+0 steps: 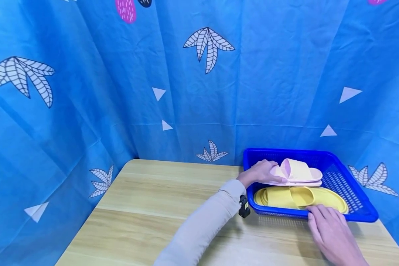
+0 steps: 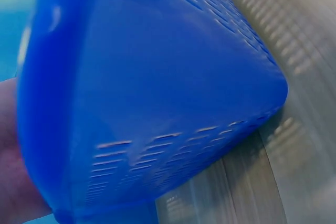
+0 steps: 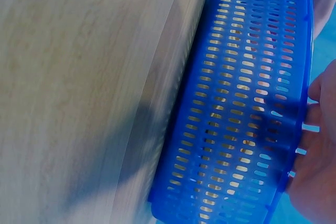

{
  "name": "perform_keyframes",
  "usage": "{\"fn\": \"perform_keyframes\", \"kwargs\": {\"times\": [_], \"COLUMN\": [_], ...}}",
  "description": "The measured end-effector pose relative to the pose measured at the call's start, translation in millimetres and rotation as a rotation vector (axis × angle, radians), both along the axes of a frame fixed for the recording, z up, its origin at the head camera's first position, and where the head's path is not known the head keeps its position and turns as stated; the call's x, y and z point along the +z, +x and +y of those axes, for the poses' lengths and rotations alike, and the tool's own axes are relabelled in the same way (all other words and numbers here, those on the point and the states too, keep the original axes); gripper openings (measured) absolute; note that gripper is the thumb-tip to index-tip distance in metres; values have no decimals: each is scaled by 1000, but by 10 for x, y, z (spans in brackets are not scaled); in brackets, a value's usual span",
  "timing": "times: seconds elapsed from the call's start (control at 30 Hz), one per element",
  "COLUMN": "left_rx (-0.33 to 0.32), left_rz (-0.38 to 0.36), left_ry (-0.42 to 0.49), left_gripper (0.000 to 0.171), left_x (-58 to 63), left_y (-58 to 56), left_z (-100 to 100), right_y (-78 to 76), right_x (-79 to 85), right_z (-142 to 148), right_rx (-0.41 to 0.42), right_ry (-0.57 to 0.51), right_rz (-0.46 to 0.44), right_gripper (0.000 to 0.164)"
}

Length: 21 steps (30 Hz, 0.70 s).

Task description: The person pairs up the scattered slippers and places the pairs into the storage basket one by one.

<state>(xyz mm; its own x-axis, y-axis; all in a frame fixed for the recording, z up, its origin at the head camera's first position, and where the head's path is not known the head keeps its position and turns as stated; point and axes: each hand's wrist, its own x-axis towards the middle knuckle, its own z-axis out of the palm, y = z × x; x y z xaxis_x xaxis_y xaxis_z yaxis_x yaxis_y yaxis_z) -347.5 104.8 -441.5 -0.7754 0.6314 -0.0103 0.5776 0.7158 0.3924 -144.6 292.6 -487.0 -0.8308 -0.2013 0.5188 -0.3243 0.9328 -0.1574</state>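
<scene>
A blue plastic basket point(image 1: 361, 202) stands at the right of the wooden table. Inside it, at the back, lies a pair of pale pink slippers point(image 1: 299, 170), one on top of the other. My left hand point(image 1: 260, 172) reaches over the basket's left side and grips their left end, thumb in front and fingers behind. Yellow slippers point(image 1: 279, 197) lie along the front of the basket, just before the pink ones. At the front rim my right hand point(image 1: 332, 232) holds the basket, its fingers hooked over the edge. The right wrist view shows these fingers bent over the slotted wall point(image 3: 231, 103).
Wooden tabletop point(image 1: 173, 192) spreads to the left of the basket. A blue patterned curtain point(image 1: 199, 103) hangs behind the table and along its sides. A small black device point(image 1: 244, 206) sits at my left wrist, beside the basket's left wall point(image 2: 178, 66).
</scene>
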Motion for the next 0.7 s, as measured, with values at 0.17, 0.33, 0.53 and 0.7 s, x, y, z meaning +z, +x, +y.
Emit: {"fn": "perform_keyframes", "kwargs": {"times": [0.17,0.33,0.53,0.7], "left_rx": [-56,-90,-108,-152], "left_rz": [-7,-28,-42,15], "left_ry": [24,40,57,80], "left_gripper": [66,55,48,45], "left_x": [-18,-19,25,36], "left_y": [-7,1,18,40], "left_z": [-21,-36,-76,-113], "right_y": [0,9,-14,-26], "right_x": [-1,-3,3,8], "right_z": [-12,-18,-13,31], "right_rx": [1,-8,-7,6], "right_ry": [6,7,11,10], "right_rz": [-4,-21,-29,-14], "right_gripper": [20,20,19,18]}}
